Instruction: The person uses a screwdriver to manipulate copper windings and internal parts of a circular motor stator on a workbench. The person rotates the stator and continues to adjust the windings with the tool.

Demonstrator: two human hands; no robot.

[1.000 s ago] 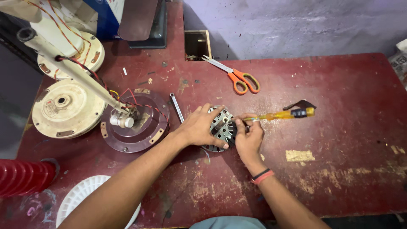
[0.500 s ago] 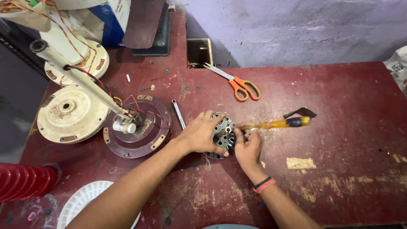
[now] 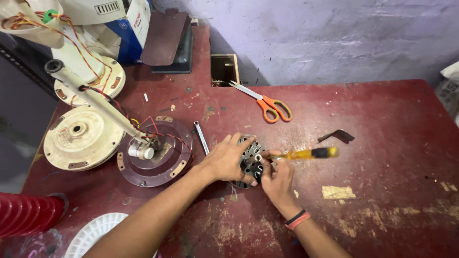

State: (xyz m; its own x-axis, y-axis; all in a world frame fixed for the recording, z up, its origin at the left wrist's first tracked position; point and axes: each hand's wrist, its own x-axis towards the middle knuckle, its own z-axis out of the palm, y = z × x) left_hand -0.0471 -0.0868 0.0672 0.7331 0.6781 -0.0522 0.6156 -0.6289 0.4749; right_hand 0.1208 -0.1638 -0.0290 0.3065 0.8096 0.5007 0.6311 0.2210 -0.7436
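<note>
While the left hand (image 3: 228, 160) grips a motor core (image 3: 250, 161), the right hand (image 3: 276, 177) holds a yellow screwdriver (image 3: 306, 154).

I see a round metal motor core (image 3: 249, 162) lying flat mid-surface, a yellow-handled screwdriver (image 3: 306, 154) lying level across its right edge.

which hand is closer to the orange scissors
Right. The right hand, holding a yellow screwdriver, sits below the orange scissors. The left hand, on the round metal part, is below and further left.
</note>
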